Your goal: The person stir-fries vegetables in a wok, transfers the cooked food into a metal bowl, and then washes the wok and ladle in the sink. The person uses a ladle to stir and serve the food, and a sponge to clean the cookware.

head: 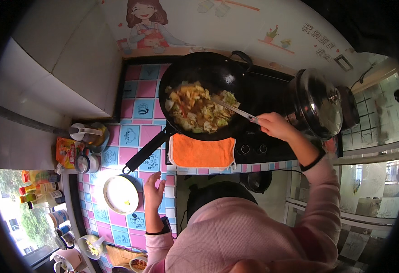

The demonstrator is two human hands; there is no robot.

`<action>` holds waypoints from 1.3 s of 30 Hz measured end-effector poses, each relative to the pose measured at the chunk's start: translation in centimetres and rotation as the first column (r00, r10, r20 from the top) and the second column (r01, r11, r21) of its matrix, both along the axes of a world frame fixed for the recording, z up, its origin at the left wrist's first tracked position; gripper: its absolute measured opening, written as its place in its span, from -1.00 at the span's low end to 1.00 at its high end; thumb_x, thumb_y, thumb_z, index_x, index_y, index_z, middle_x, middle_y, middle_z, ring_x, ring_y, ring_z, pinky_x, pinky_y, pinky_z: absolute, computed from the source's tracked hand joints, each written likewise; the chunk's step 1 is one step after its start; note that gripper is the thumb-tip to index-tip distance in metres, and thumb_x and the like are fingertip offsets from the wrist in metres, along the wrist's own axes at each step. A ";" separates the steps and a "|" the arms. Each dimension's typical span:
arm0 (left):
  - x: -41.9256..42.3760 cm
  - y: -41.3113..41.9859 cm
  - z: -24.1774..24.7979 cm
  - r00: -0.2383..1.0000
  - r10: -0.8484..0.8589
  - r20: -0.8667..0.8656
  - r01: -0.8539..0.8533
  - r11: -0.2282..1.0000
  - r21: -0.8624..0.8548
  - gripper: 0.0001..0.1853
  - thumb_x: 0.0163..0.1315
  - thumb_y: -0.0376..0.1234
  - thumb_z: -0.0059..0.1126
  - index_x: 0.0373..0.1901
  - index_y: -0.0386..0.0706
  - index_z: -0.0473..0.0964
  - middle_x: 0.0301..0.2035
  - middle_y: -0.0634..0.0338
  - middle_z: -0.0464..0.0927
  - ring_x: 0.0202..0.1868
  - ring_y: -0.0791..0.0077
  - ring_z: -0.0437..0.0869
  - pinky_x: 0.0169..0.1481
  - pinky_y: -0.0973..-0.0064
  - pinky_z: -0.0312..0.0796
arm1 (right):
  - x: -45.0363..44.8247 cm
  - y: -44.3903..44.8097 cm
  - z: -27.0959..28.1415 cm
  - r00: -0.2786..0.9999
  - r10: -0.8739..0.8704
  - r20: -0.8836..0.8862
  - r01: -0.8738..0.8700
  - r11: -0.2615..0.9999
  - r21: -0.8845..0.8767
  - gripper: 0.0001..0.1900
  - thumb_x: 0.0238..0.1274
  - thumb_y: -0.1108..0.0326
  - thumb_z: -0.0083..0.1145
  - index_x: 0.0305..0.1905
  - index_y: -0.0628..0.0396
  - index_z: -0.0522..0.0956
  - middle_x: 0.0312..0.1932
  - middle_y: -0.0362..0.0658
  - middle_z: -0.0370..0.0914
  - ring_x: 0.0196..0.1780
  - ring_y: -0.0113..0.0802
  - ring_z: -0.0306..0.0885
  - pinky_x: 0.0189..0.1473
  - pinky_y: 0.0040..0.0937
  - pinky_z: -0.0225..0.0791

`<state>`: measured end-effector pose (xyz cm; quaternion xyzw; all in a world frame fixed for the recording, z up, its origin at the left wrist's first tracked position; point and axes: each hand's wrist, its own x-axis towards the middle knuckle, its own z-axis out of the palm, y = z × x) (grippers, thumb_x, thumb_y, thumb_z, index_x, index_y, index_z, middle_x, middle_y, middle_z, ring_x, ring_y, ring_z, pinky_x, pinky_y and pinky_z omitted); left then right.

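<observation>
My right hand (276,125) grips the handle of a metal spatula (238,111), whose far end is hidden in chopped cabbage (203,116) and other pieces of food. The food lies in a large black wok (206,66) on the stove. The wok's long black handle (148,150) points down to the left. Near that handle's end, my left hand (154,191) is held with its fingers apart, holding nothing. Beside it on the counter is a round white dish (121,194) with a small bit of food inside. An orange cloth (203,152) lies at the stove's front edge, just below the wok.
A lidded pot (317,104) stands right of the wok. At the left are an oil jug (92,134), a glass jar (87,163) and several bottles (41,189). A bowl with a spoon (92,246), a cutting board (117,256) and a small bowl of food (139,263) are at the lower left.
</observation>
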<state>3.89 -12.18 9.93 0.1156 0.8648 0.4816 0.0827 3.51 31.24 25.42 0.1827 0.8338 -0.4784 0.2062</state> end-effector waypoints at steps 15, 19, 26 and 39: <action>-0.9 0.9 -0.9 0.998 -0.062 0.019 0.061 0.998 0.029 -0.67 0.04 -0.39 0.12 -0.13 -0.31 0.44 -0.26 -0.07 0.53 -0.24 0.10 0.55 -0.13 0.36 0.39 | 6.3 -1.7 6.4 0.891 0.453 -0.014 -0.235 0.487 0.841 -0.65 0.08 0.37 0.08 0.03 -0.07 0.48 -0.52 0.00 0.40 -0.47 -0.14 0.42 -0.46 -0.30 0.28; -0.9 0.5 -0.6 0.999 -0.041 0.025 0.042 0.999 -0.012 -0.67 0.03 -0.40 0.12 -0.14 -0.32 0.44 -0.26 -0.08 0.52 -0.22 0.09 0.55 -0.12 0.35 0.39 | 5.5 0.6 5.6 0.928 0.347 -0.137 -0.129 0.644 0.754 -0.68 0.18 0.33 0.00 0.04 0.06 0.46 -0.56 0.03 0.47 -0.58 -0.23 0.42 -0.54 -0.39 0.26; -0.5 -0.1 -0.5 0.999 -0.016 0.047 0.018 0.999 -0.040 -0.67 0.02 -0.41 0.13 -0.14 -0.34 0.44 -0.25 -0.09 0.52 -0.20 0.08 0.55 -0.09 0.35 0.39 | 2.1 3.8 1.7 0.943 -0.100 -0.317 0.213 0.914 0.344 -0.75 0.30 0.29 -0.19 -0.27 0.21 0.48 -0.70 -0.22 0.28 -0.64 -0.51 0.23 -0.59 -0.52 0.12; -0.3 0.0 -0.9 0.999 -0.021 0.030 0.022 0.999 -0.027 -0.69 0.02 -0.43 0.14 -0.15 -0.32 0.45 -0.24 -0.09 0.52 -0.19 0.08 0.56 -0.08 0.35 0.40 | -2.0 -0.5 -3.3 0.969 -0.188 0.163 0.233 0.914 -0.333 -0.73 0.31 0.26 -0.19 -0.14 0.18 0.50 -0.69 -0.28 0.22 -0.70 -0.62 0.07 -0.71 -0.63 -0.04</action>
